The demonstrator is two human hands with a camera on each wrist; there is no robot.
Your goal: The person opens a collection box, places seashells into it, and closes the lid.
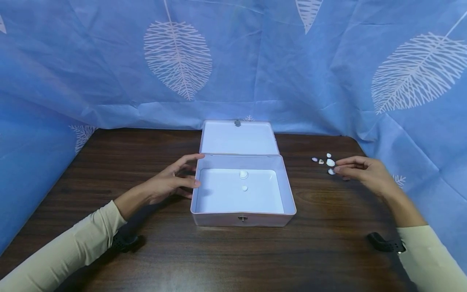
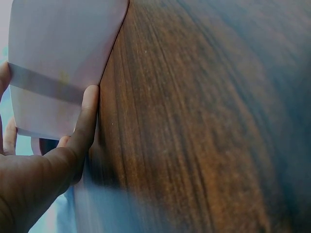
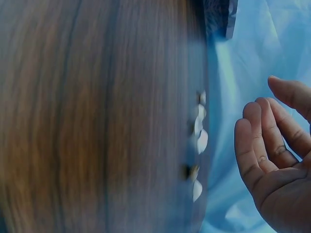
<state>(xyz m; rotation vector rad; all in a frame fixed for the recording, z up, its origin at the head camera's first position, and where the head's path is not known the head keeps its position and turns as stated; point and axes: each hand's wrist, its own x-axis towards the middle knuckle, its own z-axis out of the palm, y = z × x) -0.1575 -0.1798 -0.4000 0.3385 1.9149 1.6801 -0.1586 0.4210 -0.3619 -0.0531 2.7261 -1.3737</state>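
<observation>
Closest to us, pale sleeves (image 1: 69,251) fill the lower left and lower right corners, a black band (image 1: 386,244) at each wrist. The dark wooden table (image 1: 233,259) spreads across the bottom of the frame, and there in the middle sits the box (image 1: 242,220), a little metal latch (image 1: 242,218) on its front wall.

Now the left hand (image 1: 166,184), left of centre: fingers spread, laid against the box's left side, one fingertip up near the back corner, another on the rim. It's touching, not clenched; the left wrist view has a fingertip low on the wall, right by the wood.

Inside the box, two white shells (image 1: 243,174) lie on the floor, one behind the other, well apart from the walls. So there's the pair; over to the right of the frame, the loose shells (image 1: 330,162) sit in a small cluster on the wood.

And here's the right hand (image 1: 368,176), reaching in from the right edge, fingertips just beside that cluster! Nothing in its grasp: the right wrist view gives us loosely bent fingers, thumb standing apart.

Farther back, the lid (image 1: 238,138) lies folded open behind the box, a clasp (image 1: 237,123) at its far edge. Beyond it all, a blue cloth (image 1: 255,61) printed with white leaves (image 1: 178,56) fills the top.
</observation>
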